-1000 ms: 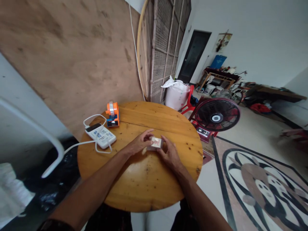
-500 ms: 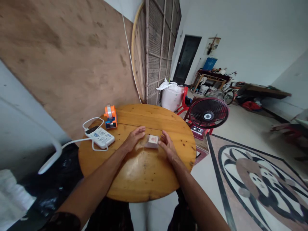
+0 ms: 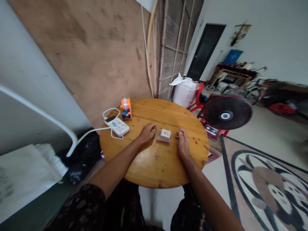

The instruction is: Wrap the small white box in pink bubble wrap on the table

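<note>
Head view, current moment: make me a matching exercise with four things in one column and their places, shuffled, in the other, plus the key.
Things
1. small box
2. white corded device
3. fan
4. right hand

Places
A. beyond the right edge of the round table
B. at the table, just right of the small box and apart from it
C. on the table, between the left hand and the right hand
D. on the table's left side

Pairs: 1-C, 2-D, 3-A, 4-B
</note>
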Demonstrator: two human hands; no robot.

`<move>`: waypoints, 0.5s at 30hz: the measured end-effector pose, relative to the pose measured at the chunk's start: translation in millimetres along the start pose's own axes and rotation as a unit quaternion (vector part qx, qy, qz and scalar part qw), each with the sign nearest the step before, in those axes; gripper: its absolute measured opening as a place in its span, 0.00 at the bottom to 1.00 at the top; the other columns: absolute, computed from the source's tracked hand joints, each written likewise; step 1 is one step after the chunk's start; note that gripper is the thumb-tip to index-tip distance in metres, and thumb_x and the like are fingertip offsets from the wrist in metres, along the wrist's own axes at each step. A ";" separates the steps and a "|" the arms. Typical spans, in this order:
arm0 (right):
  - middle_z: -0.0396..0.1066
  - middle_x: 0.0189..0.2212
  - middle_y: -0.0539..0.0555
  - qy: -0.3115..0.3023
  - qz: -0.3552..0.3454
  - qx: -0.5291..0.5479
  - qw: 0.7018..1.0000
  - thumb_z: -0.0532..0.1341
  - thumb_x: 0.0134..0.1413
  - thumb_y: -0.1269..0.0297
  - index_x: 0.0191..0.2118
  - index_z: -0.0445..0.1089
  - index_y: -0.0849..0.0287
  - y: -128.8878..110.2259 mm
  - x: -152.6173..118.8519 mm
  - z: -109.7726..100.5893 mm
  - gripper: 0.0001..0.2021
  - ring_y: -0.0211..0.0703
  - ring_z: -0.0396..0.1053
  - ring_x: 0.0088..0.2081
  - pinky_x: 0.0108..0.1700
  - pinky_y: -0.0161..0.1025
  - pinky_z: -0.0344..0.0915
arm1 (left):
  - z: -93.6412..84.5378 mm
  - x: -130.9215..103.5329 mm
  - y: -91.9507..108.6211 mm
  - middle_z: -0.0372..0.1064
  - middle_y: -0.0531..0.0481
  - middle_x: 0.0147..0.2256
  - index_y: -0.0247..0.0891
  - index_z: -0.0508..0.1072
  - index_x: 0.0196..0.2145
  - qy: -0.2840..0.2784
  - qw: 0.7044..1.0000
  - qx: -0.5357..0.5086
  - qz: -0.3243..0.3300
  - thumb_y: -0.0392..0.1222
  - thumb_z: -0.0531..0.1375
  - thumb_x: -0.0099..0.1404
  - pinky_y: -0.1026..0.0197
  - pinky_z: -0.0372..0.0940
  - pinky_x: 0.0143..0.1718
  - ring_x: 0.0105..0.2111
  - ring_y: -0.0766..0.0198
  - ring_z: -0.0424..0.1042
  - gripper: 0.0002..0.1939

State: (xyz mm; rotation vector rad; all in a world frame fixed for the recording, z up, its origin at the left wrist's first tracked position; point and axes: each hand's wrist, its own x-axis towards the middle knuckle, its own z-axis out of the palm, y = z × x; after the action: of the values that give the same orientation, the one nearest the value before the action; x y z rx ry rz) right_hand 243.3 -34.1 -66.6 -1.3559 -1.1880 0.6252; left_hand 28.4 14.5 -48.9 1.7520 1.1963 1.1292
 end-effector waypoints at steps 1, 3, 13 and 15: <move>0.69 0.47 0.59 0.006 0.001 -0.001 1.000 0.50 0.58 0.47 0.55 0.62 0.59 0.4 0.8 0.1 0.25 0.46 0.68 0.43 0.50 0.49 0.64 | 0.4 0.1 -0.6 0.71 0.43 0.46 0.36 0.73 0.44 -0.002 1.000 0.005 -0.002 0.33 0.56 0.56 0.53 0.58 0.57 0.48 0.55 0.67 0.17; 0.69 0.45 0.58 0.006 0.003 -0.001 1.000 0.51 0.58 0.47 0.54 0.62 0.59 1.1 3.0 0.8 0.25 0.46 0.69 0.41 0.49 0.48 0.65 | 1.6 1.4 -1.3 0.69 0.43 0.48 0.35 0.72 0.47 -0.003 1.000 0.009 -0.012 0.31 0.54 0.57 0.53 0.58 0.57 0.50 0.56 0.67 0.19; 0.69 0.40 0.58 0.012 0.000 0.023 1.000 0.53 0.56 0.48 0.52 0.64 0.60 -0.3 3.6 2.4 0.24 0.45 0.69 0.37 0.46 0.48 0.65 | -43.5 -112.8 38.6 0.64 0.41 0.55 0.36 0.68 0.53 0.020 0.995 0.093 0.006 0.34 0.55 0.60 0.49 0.52 0.61 0.57 0.52 0.60 0.22; 0.69 0.40 0.58 0.008 0.003 0.020 1.000 0.53 0.57 0.48 0.52 0.65 0.59 0.7 5.0 3.1 0.24 0.44 0.69 0.37 0.46 0.48 0.65 | -51.0 -173.5 40.8 0.68 0.44 0.50 0.40 0.71 0.50 0.040 0.991 0.124 0.029 0.36 0.53 0.64 0.51 0.58 0.58 0.53 0.54 0.65 0.17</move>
State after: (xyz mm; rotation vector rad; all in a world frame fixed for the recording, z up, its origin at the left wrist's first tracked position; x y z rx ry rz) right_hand 242.4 -28.2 -66.4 -1.3280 -1.1543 0.6386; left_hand -38.3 -158.2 -39.4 1.9543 1.3926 1.1324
